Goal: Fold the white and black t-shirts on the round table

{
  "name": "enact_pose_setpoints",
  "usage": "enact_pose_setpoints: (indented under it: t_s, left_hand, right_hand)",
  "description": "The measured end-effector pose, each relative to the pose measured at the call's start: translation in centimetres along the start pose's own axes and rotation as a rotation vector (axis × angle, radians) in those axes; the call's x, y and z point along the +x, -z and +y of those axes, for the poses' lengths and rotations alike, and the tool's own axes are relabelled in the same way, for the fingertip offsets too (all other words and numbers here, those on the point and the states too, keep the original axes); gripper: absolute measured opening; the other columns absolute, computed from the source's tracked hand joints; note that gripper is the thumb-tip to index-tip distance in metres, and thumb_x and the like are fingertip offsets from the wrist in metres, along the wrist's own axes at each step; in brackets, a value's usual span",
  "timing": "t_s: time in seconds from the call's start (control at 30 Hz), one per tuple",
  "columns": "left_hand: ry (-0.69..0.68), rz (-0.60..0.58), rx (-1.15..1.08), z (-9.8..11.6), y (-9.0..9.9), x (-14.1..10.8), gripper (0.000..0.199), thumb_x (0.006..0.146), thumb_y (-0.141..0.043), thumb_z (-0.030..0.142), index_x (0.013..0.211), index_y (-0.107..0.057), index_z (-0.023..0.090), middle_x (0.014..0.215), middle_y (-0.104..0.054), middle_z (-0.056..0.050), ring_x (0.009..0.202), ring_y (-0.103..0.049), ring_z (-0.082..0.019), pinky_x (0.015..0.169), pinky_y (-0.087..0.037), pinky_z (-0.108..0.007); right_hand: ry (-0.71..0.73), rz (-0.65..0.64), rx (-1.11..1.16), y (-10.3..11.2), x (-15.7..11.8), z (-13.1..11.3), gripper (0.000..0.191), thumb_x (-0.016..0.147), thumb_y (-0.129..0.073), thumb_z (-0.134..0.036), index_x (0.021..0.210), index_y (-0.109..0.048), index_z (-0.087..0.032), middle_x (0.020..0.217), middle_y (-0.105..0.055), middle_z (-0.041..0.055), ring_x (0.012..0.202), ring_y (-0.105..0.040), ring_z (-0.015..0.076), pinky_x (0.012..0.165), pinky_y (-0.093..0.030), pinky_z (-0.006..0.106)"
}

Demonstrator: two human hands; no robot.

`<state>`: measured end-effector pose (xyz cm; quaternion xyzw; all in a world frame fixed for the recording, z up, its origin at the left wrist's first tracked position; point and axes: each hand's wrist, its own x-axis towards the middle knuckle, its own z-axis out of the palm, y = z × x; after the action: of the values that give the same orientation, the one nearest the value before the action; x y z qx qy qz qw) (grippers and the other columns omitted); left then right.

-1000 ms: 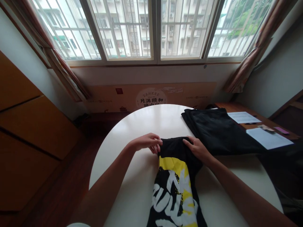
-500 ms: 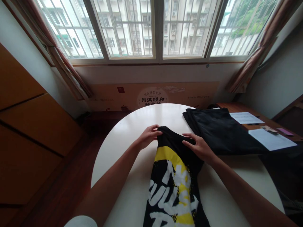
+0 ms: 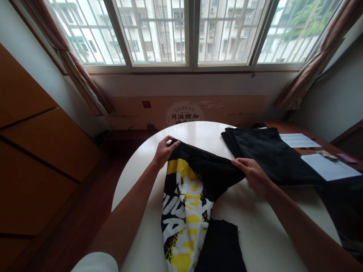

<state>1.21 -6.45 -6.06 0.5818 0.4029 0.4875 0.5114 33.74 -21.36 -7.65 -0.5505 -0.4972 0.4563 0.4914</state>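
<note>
Window, four-pane, barred [image 3: 193, 34], with a grey-white apartment block and trees beyond; striped curtains [image 3: 309, 64] at both ends. Wooden cabinet panels [image 3: 36, 151], orange-brown, along the left wall. Round white worktop [image 3: 198, 130], below the window, its far edge overlapping a printed cardboard banner [image 3: 184, 115] with Chinese lettering. Wooden desk [image 3: 309, 147] beyond the worktop's right side. Black folded cloth [image 3: 269, 155], lying partly on the worktop, just beyond the right hand.

Black printed T-shirt [image 3: 187, 196], with yellow and white lettering, lifted at its upper edge and otherwise lying on the worktop, between the two hands and reaching the near side of the view. (A plain black piece [image 3: 219, 247] at its lower end may be part of it; the view does not settle this.)

Left hand [image 3: 164, 153]: closed around the garment's upper left corner. Right hand [image 3: 252, 175]: fingers closed on the opposite end of the same edge, drawing the cloth taut diagonally.

Work in hand, as judged: the T-shirt is being handled by this edge, and the next move calls for both hands to keep or change that hold.

Sheets of white paper [image 3: 329, 167] and a dark pen [image 3: 306, 148] on the desk; small pink strip [image 3: 346, 158] beside them.
</note>
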Motion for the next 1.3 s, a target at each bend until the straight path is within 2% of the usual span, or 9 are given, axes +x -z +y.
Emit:
enact_pose_setpoints:
  t_s: [0.23, 0.33, 0.43, 0.63, 0.8, 0.9, 1.1, 1.2, 1.3]
  left_hand:
    - [0.164, -0.194, 0.505, 0.4, 3.1, -0.1, 0.065, 0.063, -0.091, 0.063, 0.105, -0.071, 0.018, 0.095, -0.078, -0.009, 0.085, -0.072, -0.026, 0.071, -0.053, -0.031]
    - [0.267, -0.460, 0.546, 0.7, 4.8, -0.3, 0.054, 0.058, -0.094, 0.056, 0.093, -0.076, 0.019, 0.088, -0.077, -0.006, 0.081, -0.070, -0.024, 0.066, -0.049, -0.028]
    - [0.262, -0.557, 0.504, 1.2, 5.9, -0.4, 0.042, 0.059, -0.093, 0.053, 0.071, -0.072, 0.019, 0.069, -0.069, -0.002, 0.067, -0.062, -0.019, 0.058, -0.043, -0.026]
    - [0.212, -0.262, 0.186, 1.7, 6.6, -0.1, 0.046, 0.066, -0.090, 0.050, 0.086, -0.062, 0.020, 0.080, -0.072, -0.003, 0.071, -0.066, -0.018, 0.063, -0.046, -0.026]
    - [0.181, -0.242, 0.406, 0.2, 7.5, 0.3, 0.039, 0.064, -0.085, 0.044, 0.086, -0.063, 0.020, 0.078, -0.071, -0.002, 0.069, -0.064, -0.018, 0.061, -0.045, -0.026]
    - [0.171, -0.284, 0.612, -0.8, 8.1, 0.4, 0.038, 0.058, -0.083, 0.040, 0.087, -0.069, 0.020, 0.079, -0.071, -0.002, 0.073, -0.065, -0.021, 0.062, -0.047, -0.027]
    - [0.227, -0.322, 0.850, -1.0, 8.7, 0.6, 0.038, 0.064, -0.082, 0.054, 0.062, -0.064, 0.020, 0.059, -0.060, -0.001, 0.058, -0.053, -0.018, 0.051, -0.034, -0.028]
    - [0.135, -0.128, 0.747, -0.7, 8.5, 0.8, 0.041, 0.070, -0.077, 0.059, 0.069, -0.064, 0.020, 0.064, -0.061, -0.001, 0.060, -0.056, -0.018, 0.053, -0.037, -0.028]
    - [0.018, 0.132, 0.633, -0.8, 8.5, 1.3, 0.038, 0.075, -0.072, 0.057, 0.076, -0.060, 0.021, 0.070, -0.063, 0.000, 0.066, -0.059, -0.019, 0.058, -0.042, -0.028]
  right_hand:
    - [0.203, 0.328, -0.088, -0.1, 0.9, 1.3, 0.050, 0.096, -0.056, -0.075, 0.080, -0.057, -0.027, 0.069, -0.057, -0.0016, 0.064, -0.053, 0.0188, 0.059, -0.046, 0.029]
    - [0.147, 0.296, -0.142, -0.2, 0.8, 0.9, 0.053, 0.093, -0.059, -0.076, 0.076, -0.056, -0.027, 0.066, -0.054, -0.0022, 0.061, -0.049, 0.0177, 0.056, -0.043, 0.029]
    - [-0.010, 0.125, -0.060, -0.4, 0.1, 0.0, 0.052, 0.087, -0.066, -0.076, 0.081, -0.061, -0.025, 0.071, -0.063, 0.0001, 0.063, -0.056, 0.0188, 0.057, -0.046, 0.030]
    - [-0.225, -0.207, -0.130, -0.3, -0.3, 0.3, 0.046, 0.074, -0.086, -0.058, 0.095, -0.069, -0.020, 0.083, -0.073, 0.0036, 0.066, -0.061, 0.0177, 0.054, -0.042, 0.026]
    - [0.290, 0.318, -0.328, -0.8, 0.6, 1.5, 0.016, 0.087, -0.066, -0.040, 0.087, -0.060, -0.025, 0.083, -0.067, 0.0023, 0.075, -0.063, 0.0204, 0.066, -0.048, 0.031]
    - [0.415, 0.388, -0.454, -1.5, 0.9, 2.3, 0.017, 0.092, -0.055, -0.031, 0.103, -0.065, -0.024, 0.102, -0.074, 0.0087, 0.101, -0.071, 0.0281, 0.094, -0.051, 0.043]
    - [0.004, 0.222, -0.367, -1.9, 0.9, 2.7, 0.038, 0.088, -0.064, -0.039, 0.120, -0.067, -0.019, 0.107, -0.077, 0.0133, 0.104, -0.073, 0.0316, 0.092, -0.055, 0.043]
    - [-0.225, -0.007, -0.108, -0.7, 0.3, 1.2, 0.050, 0.086, -0.075, -0.051, 0.123, -0.071, -0.018, 0.099, -0.078, 0.0098, 0.084, -0.074, 0.0254, 0.070, -0.057, 0.033]
    - [-0.354, -0.280, 0.029, 0.9, -0.4, -0.1, 0.057, 0.090, -0.073, -0.063, 0.127, -0.072, -0.020, 0.066, -0.065, -0.0014, 0.043, -0.048, 0.0113, 0.040, -0.033, 0.024]
